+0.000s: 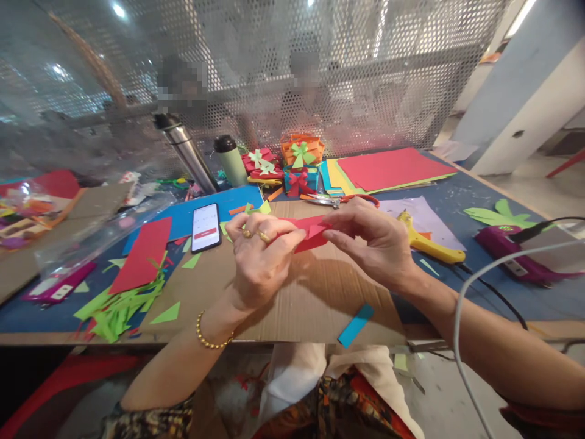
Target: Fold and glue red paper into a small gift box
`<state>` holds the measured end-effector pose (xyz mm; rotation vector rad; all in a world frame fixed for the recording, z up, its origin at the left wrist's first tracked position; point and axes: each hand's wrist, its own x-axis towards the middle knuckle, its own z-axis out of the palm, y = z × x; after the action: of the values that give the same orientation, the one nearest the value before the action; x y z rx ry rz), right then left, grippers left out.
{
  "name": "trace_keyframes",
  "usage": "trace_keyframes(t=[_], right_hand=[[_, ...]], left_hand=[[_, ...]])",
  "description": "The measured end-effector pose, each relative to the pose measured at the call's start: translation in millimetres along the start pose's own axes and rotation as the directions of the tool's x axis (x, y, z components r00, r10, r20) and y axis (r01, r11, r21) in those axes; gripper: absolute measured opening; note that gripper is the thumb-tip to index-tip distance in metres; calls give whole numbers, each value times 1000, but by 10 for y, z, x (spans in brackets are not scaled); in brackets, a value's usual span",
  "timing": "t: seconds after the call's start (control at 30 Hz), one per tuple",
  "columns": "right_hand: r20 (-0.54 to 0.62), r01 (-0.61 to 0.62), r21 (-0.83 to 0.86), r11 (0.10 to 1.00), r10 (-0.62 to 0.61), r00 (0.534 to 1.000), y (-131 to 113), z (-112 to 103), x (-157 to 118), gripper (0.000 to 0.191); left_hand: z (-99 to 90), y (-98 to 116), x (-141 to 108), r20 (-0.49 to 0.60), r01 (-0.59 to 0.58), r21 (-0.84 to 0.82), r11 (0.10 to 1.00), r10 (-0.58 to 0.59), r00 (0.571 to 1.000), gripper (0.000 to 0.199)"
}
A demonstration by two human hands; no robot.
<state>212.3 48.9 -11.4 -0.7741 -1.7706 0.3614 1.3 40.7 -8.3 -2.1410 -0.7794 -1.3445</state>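
Over a sheet of brown cardboard (320,305), a piece of red paper (313,244) is held between both hands, with a fold showing in its middle. My left hand (262,259) is closed on its left part, the thumb pressed on top and rings on the fingers. At the paper's right end, my right hand (375,241) pinches it between thumb and fingers. Part of the paper is hidden behind the left fingers. Scissors (329,200) with orange handles lie just beyond the hands. A blue paper strip (356,325) rests on the cardboard near its front edge.
Left of the cardboard are a phone (205,227), a red paper strip (142,253) and green scraps (123,308). A yellow glue gun (432,245) with a cord lies right. Behind stand bottles (233,161), small paper boxes (301,180) and coloured sheets (393,167). A white cable (461,317) crosses my right forearm.
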Motion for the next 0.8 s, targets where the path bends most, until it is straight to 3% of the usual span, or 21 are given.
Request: trace_keyframes(t=[0.17,0.33,0.53,0.8], right_hand=[[12,116,-18,993,-116,993,4,13,3,6],[14,54,48,997,-54,998,-24,36,-4,6],[17,89,14,996,-89,996,-8,48,-15,7],[-29,-40,-27,999,39,999,24,70,-30,7]], left_hand=[[-18,-47,3,11,-5,31,1000,5,1000,21],[-19,-32,9,-2,-17,46,999,17,1000,22],[-9,-23,18,8,61,-50,997,-61,998,13],[-3,-33,18,-2,124,-118,985,-125,992,12]])
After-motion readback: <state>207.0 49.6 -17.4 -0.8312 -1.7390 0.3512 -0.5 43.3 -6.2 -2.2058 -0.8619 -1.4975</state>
